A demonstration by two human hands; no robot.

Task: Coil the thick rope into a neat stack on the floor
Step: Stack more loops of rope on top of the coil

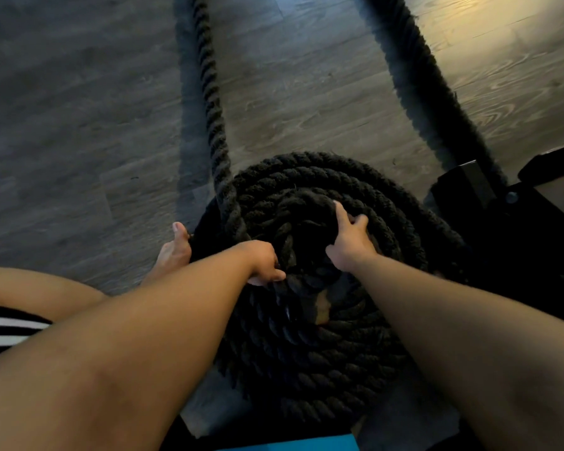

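Note:
A thick black twisted rope (pixel 310 362) lies coiled in a round stack of several turns on the wooden floor, right below me. Two loose lengths run away from the stack: one (pixel 210 92) goes straight up the frame on the left, the other (pixel 414 79) slants up on the right. My left hand (pixel 265 263) grips a turn of rope at the inner left of the coil, fingers curled round it. My right hand (pixel 349 240) rests on the inner turns near the coil's middle, fingers spread and bent onto the rope.
My bare foot (pixel 173 252) stands against the coil's left edge. A black metal frame base (pixel 508 216) sits on the floor close to the coil's right side. Grey wood-look floor (pixel 79 125) stretches to the left and beyond. A blue object (pixel 293 445) shows at the bottom edge.

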